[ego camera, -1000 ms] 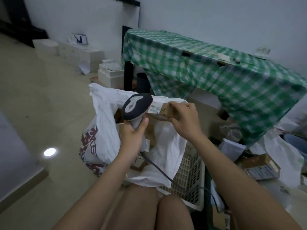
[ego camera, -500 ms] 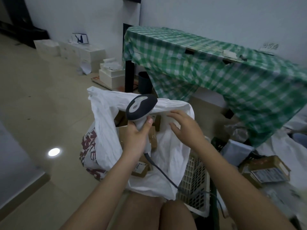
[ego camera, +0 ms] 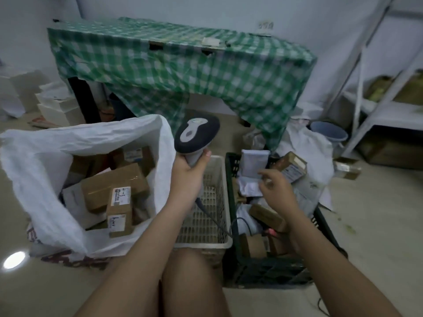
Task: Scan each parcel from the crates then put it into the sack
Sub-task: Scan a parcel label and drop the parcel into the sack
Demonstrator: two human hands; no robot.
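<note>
Parcels lie in the sack at left; the right hand, over it half a second ago, now hovers empty and loosely curled above the dark crate, so another pick looks due. Left hand grips the scanner over the white crate. Pale floor; checked table behind.

sack: lower print cut by its folds, unreadable
dark crate: parcels at 6 o'clock hidden under right forearm
shelving: cut off at 3 o'clock, contents blurred
</note>
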